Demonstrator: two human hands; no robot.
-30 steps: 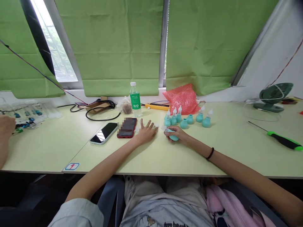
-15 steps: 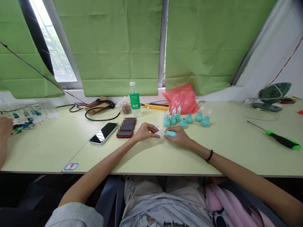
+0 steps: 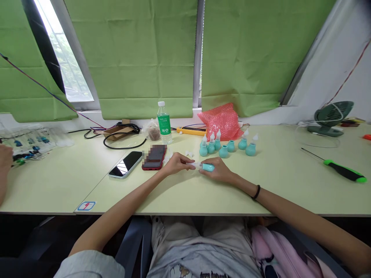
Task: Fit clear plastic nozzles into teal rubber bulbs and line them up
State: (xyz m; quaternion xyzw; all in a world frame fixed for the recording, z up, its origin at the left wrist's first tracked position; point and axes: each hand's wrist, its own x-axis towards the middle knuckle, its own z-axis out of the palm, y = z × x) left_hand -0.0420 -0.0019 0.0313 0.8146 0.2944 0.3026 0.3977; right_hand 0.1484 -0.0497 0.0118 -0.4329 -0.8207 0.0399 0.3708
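Note:
My right hand (image 3: 218, 170) is wrapped round a teal bulb (image 3: 208, 167), which lies on its side and points left. A pale translucent tip (image 3: 196, 165) meets the bulb's open end, and my left hand (image 3: 177, 163) pinches it between thumb and fingers. Behind my hands stand several teal bulbs (image 3: 251, 149), most with clear pointed tips; two in front, one of them a bulb (image 3: 223, 151), have open tops. Small translucent pieces (image 3: 189, 154) lie on the table just beyond my left hand.
Two phones (image 3: 125, 164) (image 3: 154, 157) lie left of my hands. Behind are a water bottle (image 3: 164, 123), black cable (image 3: 124, 147) and pink bubble wrap (image 3: 223, 121). A screwdriver (image 3: 342, 169) and fan (image 3: 330, 117) are right. Another person's hand (image 3: 5, 158) is at far left.
The pale tip in my left hand has come against the teal bulb, and the hands are closer together. Small translucent pieces behind my left hand are now more visible.

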